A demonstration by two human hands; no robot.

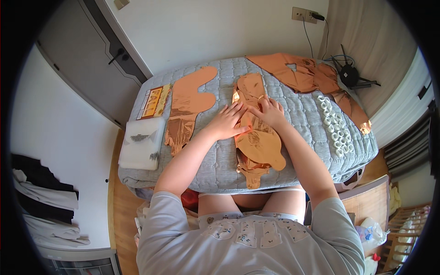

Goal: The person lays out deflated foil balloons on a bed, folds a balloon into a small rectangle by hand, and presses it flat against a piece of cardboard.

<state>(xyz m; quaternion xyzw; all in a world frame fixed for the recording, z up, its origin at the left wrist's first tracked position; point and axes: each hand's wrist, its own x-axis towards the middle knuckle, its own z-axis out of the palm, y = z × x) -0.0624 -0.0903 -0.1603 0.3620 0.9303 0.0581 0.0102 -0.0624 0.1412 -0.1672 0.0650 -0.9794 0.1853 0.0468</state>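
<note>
A copper-coloured foil balloon (259,146), deflated and partly folded over on itself, lies on the grey quilted cover in front of me. My left hand (229,121) rests on its left side, fingers stretched out and the thumb pointing right across the foil. Against its upper right part, my right hand (270,112) lies with the fingers spread and pointing away from me. Both palms face down, so what is beneath them is hidden. Left of my hands is another flat copper foil balloon (190,96), its near end crinkled. A third, larger foil piece (293,73) spreads along the far right.
Several small white rings (337,130) stand in rows on the quilted cover (215,169) at right. A printed card (155,101) and a stack of whitish plastic packaging (142,143) lie at left. A black router (349,75) with antennas stands at the back right corner.
</note>
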